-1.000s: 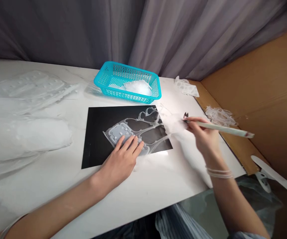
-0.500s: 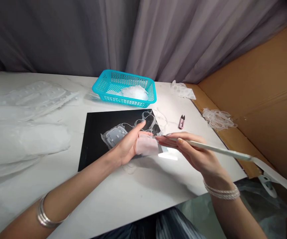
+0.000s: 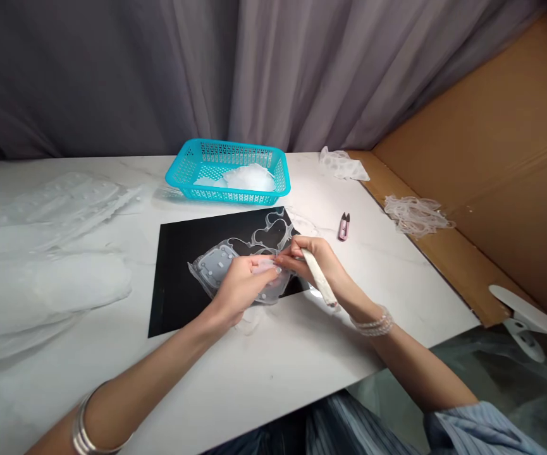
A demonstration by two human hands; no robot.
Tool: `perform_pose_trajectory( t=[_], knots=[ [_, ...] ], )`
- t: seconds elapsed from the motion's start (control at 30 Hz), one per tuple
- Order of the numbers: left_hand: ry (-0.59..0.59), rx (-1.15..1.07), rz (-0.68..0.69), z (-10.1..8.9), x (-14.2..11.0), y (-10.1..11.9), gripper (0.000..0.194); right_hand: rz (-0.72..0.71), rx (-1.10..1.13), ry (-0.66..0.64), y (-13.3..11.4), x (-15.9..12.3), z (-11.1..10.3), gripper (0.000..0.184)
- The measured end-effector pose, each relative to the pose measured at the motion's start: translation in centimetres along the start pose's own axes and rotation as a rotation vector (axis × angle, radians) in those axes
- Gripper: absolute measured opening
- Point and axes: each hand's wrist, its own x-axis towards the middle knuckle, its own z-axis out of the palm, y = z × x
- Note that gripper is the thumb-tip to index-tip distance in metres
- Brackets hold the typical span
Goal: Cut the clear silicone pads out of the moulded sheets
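My left hand point(image 3: 239, 285) is closed with thumb and fingers around a small, thin translucent piece point(image 3: 264, 266), partly covered by the fingers. At the far edge of that piece, the fingertips of my right hand point(image 3: 321, 256) pinch together. A white stick-like tool point(image 3: 319, 278), apparently wrapped, is also held in my right hand, its free end pointing down toward me. Both hands are above a black mat point(image 3: 171, 297). On the mat lie clear moulded plastic sheets point(image 3: 214, 264) and looping clear plastic strips point(image 3: 273, 235), partly hidden by my hands.
A turquoise basket point(image 3: 178, 184) with white translucent pieces stands behind the mat. Pink thread snips point(image 3: 344, 227) lie to the right. Plastic scraps point(image 3: 418, 215) rest on cardboard point(image 3: 472, 291) at the right. Bagged translucent sheets point(image 3: 45, 284) cover the table's left side.
My right hand has turned, so the tool now points down toward me instead of out to the right. Its fingertips have come in to the piece beside my left fingers.
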Motion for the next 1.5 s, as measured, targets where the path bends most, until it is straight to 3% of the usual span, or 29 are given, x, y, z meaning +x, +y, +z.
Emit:
perform_pose_trajectory(
  t=[0.17,0.27,0.37,0.47,0.53,0.67,0.8,0.93,1.1,1.2,1.33,1.4,1.5],
  knots=[
    [0.204,-0.13,0.011,-0.9,-0.2,0.0,0.032,-0.018,-0.07,0.255,2.6,0.2,-1.8,0.046],
    [0.274,-0.224,0.091,-2.2,-0.5,0.4,0.03,-0.004,-0.167,0.309,3.8,0.4,-3.5,0.044],
    [0.204,-0.307,0.078,-3.3,-1.0,0.6,0.028,-0.038,-0.329,0.382,3.1,0.1,-4.1,0.042],
    [0.082,-0.364,0.042,-3.7,-1.4,0.5,0.027,-0.126,-0.341,0.461,0.8,-0.3,-3.0,0.042],
    [0.015,-0.391,0.032,-3.7,-1.5,0.5,0.026,-0.147,-0.196,0.342,-1.0,-0.5,-1.6,0.042],
    [-0.025,-0.449,0.029,-3.5,-1.7,0.9,0.025,-0.064,0.162,-0.04,-3.1,-0.4,0.7,0.043],
    [-0.056,-0.494,-0.029,-3.5,-1.7,1.5,0.033,-0.005,0.389,-0.068,-2.7,-0.1,1.5,0.046],
    [-0.074,-0.537,-0.062,-3.4,-1.6,1.7,0.035,0.015,0.464,-0.048,-1.8,0.0,1.5,0.046],
    [-0.093,-0.565,-0.07,-3.3,-1.5,1.9,0.035,-0.032,0.293,0.022,-1.9,-0.3,1.3,0.042],
    [-0.107,-0.585,-0.07,-3.4,-1.5,1.9,0.037,-0.25,0.019,0.105,-1.8,-0.6,1.0,0.039],
    [-0.074,-0.656,-0.088,-3.7,-1.2,1.9,0.045,-0.544,-0.265,-0.12,-0.6,-0.8,1.6,0.028],
    [-0.055,-0.671,-0.101,-3.9,-1.1,1.9,0.049,-0.537,-0.299,-0.199,0.1,-0.8,2.1,0.02],
    [0.003,-0.671,-0.111,-4.2,-1.1,1.9,0.048,-0.461,-0.285,-0.115,0.2,-0.2,1.7,0.024]
  ],
)
